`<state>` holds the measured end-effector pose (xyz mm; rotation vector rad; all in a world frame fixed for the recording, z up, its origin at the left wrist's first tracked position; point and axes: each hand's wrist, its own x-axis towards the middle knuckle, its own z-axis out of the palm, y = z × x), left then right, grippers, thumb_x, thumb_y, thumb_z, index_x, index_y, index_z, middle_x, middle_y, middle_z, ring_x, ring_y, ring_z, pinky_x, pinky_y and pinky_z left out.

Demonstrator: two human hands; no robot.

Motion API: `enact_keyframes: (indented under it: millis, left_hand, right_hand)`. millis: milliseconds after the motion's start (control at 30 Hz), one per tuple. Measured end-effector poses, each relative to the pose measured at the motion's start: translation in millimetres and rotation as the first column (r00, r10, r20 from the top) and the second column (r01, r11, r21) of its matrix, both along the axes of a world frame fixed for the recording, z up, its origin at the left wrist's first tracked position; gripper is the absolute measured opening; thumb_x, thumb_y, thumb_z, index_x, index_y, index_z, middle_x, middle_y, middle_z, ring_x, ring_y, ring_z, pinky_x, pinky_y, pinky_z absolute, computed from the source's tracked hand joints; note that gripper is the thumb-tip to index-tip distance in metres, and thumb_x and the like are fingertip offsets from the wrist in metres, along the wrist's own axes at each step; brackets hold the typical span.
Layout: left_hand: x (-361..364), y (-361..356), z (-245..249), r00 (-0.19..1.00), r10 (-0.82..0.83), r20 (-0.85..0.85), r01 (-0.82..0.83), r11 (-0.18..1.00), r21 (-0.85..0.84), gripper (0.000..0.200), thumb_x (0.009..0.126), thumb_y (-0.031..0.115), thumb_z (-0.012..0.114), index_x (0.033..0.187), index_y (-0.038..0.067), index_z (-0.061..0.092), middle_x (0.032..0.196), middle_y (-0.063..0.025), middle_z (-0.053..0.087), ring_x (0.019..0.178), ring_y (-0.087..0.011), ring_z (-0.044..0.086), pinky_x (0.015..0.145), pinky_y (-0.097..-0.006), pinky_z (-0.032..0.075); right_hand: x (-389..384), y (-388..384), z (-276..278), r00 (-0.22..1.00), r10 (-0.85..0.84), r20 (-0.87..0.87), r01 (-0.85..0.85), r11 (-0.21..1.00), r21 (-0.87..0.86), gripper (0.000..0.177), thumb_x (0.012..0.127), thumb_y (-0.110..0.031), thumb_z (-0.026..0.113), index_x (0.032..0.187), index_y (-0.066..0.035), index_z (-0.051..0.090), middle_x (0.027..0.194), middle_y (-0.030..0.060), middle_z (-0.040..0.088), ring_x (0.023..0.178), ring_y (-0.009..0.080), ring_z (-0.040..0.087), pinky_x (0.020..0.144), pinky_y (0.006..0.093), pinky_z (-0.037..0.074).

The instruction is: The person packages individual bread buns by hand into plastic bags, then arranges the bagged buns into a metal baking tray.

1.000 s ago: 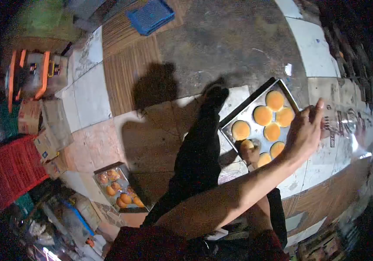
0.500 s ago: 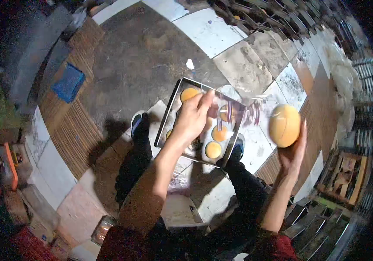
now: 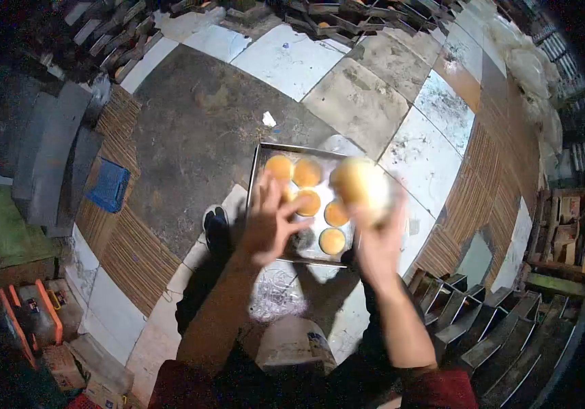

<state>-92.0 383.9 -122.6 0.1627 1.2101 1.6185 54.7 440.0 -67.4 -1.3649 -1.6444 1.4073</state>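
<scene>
A rectangular metal tray [image 3: 253, 174] lies low in front of me, with several round golden buns [image 3: 332, 241] on its pale base. Over the tray's left part, my left hand [image 3: 268, 225] is open with its fingers spread, and I see nothing held in it. My right hand [image 3: 378, 249] supports a larger-looking round bun [image 3: 359, 184] above the tray's right side. Both that bun and the hand are smeared by motion. Some buns are partly hidden behind my left hand.
Clear crumpled plastic [image 3: 275, 293] and a white bucket [image 3: 296, 344] are between my legs. A blue basket [image 3: 108, 185] lies to the left, near an orange-handled container [image 3: 50, 310]. Dark metal troughs [image 3: 483, 327] and a wooden crate [image 3: 568, 232] stand on the right.
My right hand has swung left with the bun, from beside the tray to above its right side. My left hand has drawn back leftward, and its fingers have spread.
</scene>
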Motion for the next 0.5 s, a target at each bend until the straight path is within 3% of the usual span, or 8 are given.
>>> enact_keyframes:
  millis: [100,167,233,300,333,400,467,500]
  left_hand:
    - [-13,-9,3,0.765,-0.203,0.612,0.114,0.977,0.181,0.054,0.088,0.051,0.04,0.12,0.007,0.041,0.133,-0.0119,0.031,0.113,-0.0199,0.046,0.082,-0.0389,0.049]
    - [1,-21,-19,0.827,-0.312,0.468,0.149,0.924,0.353,0.06,0.086,0.057,0.037,0.124,0.01,0.037,0.133,-0.0116,0.033,0.117,-0.019,0.043,0.091,-0.0393,0.043]
    - [51,-15,-14,0.958,-0.116,0.261,0.019,0.939,0.344,0.063,0.086,0.059,0.036,0.125,0.011,0.036,0.128,-0.012,0.04,0.113,-0.0204,0.046,0.093,-0.0396,0.041]
    - [58,-10,-2,0.934,0.029,0.355,-0.138,0.948,0.285,0.066,0.083,0.062,0.04,0.123,0.01,0.039,0.119,-0.0113,0.049,0.108,-0.0219,0.051,0.095,-0.0386,0.039]
    - [35,-11,-4,0.857,-0.244,0.455,-0.03,0.856,0.516,0.065,0.083,0.061,0.04,0.124,0.01,0.039,0.12,-0.0106,0.048,0.108,-0.0214,0.05,0.095,-0.0387,0.039]
    - [10,-20,-22,0.745,-0.407,0.528,-0.033,0.768,0.639,0.064,0.083,0.059,0.043,0.124,0.011,0.038,0.12,-0.0095,0.047,0.107,-0.0221,0.05,0.095,-0.0396,0.039]
    - [14,-24,-36,0.812,-0.259,0.524,-0.1,0.821,0.561,0.061,0.084,0.057,0.044,0.121,0.009,0.041,0.117,-0.0101,0.05,0.105,-0.0224,0.052,0.093,-0.0393,0.041]
    - [21,-26,-42,0.852,-0.117,0.511,-0.17,0.86,0.481,0.059,0.084,0.055,0.045,0.118,0.007,0.043,0.113,-0.0108,0.052,0.103,-0.0227,0.053,0.091,-0.0391,0.043]
  right_hand:
    - [-28,-58,-34,0.878,0.431,0.207,-0.473,0.723,0.503,0.083,0.071,-0.02,0.072,0.133,0.001,0.02,0.122,0.0259,0.042,0.108,0.0332,0.05,0.089,0.0397,0.042]
    - [-27,-52,-30,0.87,0.473,0.137,-0.487,0.787,0.379,0.087,0.07,-0.017,0.072,0.134,0.0,0.015,0.123,0.0261,0.041,0.108,0.0343,0.05,0.089,0.0404,0.043]
    - [-18,-34,-7,0.9,0.377,0.217,-0.434,0.812,0.39,0.091,0.07,-0.021,0.071,0.133,0.006,0.012,0.121,0.0264,0.044,0.112,0.039,0.045,0.089,0.0452,0.042]
    - [-17,-30,-25,0.902,0.257,-0.347,-0.191,0.958,0.214,0.104,0.066,-0.02,0.074,0.135,0.003,0.0,0.122,0.026,0.044,0.113,0.0375,0.045,0.089,0.0449,0.042]
    - [-17,-35,-25,0.89,0.352,-0.288,-0.272,0.92,0.282,0.104,0.065,-0.017,0.074,0.136,0.002,0.001,0.122,0.0268,0.043,0.113,0.039,0.045,0.091,0.0453,0.039]
    - [-17,-45,-26,0.838,0.519,-0.168,-0.42,0.81,0.41,0.104,0.063,-0.012,0.075,0.137,0.001,0.003,0.123,0.0284,0.041,0.111,0.0422,0.045,0.096,0.0461,0.034]
    - [-28,-43,-27,0.857,0.451,0.249,-0.473,0.497,0.727,0.098,0.062,-0.013,0.075,0.135,0.002,0.012,0.124,0.0295,0.039,0.112,0.0451,0.042,0.096,0.0502,0.032]
    - [-29,-42,-22,0.856,0.453,0.25,-0.476,0.5,0.723,0.098,0.062,-0.013,0.075,0.135,0.002,0.012,0.124,0.0295,0.039,0.112,0.0451,0.042,0.096,0.0502,0.032]
